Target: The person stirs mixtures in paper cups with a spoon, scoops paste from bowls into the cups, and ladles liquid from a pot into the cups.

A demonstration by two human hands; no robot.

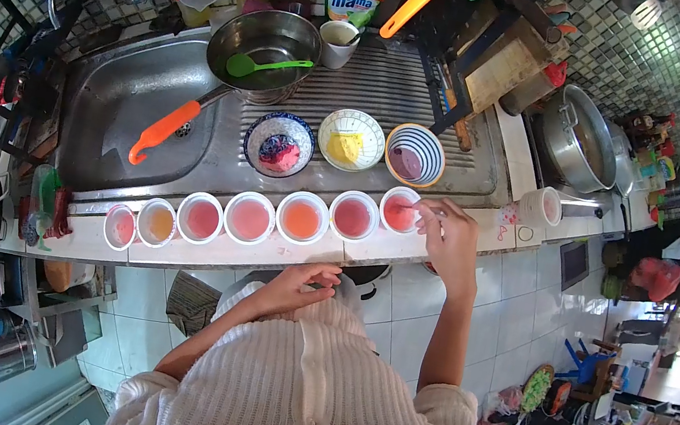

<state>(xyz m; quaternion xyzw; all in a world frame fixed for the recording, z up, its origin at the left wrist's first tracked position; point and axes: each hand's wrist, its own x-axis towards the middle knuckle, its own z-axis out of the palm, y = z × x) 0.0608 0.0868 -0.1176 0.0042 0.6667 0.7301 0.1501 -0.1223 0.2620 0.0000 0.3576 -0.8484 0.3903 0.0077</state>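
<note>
Along the counter's front edge stands a row of several small white cups holding red, pink, orange and amber liquid. My right hand (448, 240) is at the right-end cup (400, 210) of red liquid, its fingers pinched together at the rim. What they hold, if anything, is too small to name. My left hand (299, 286) hovers by my body below the row, fingers loosely apart, nothing in it. Close by are a cup of orange liquid (301, 219) and a cup of darker red liquid (353, 216).
Behind the cups sit a blue-rimmed bowl (260, 133) with pink stuff, a bowl (334, 127) with yellow stuff and a striped bowl (430, 151). A pan (224, 34) with a green spoon (243, 65) straddles the sink (99, 108). Stacked cups (541, 207) stand at right.
</note>
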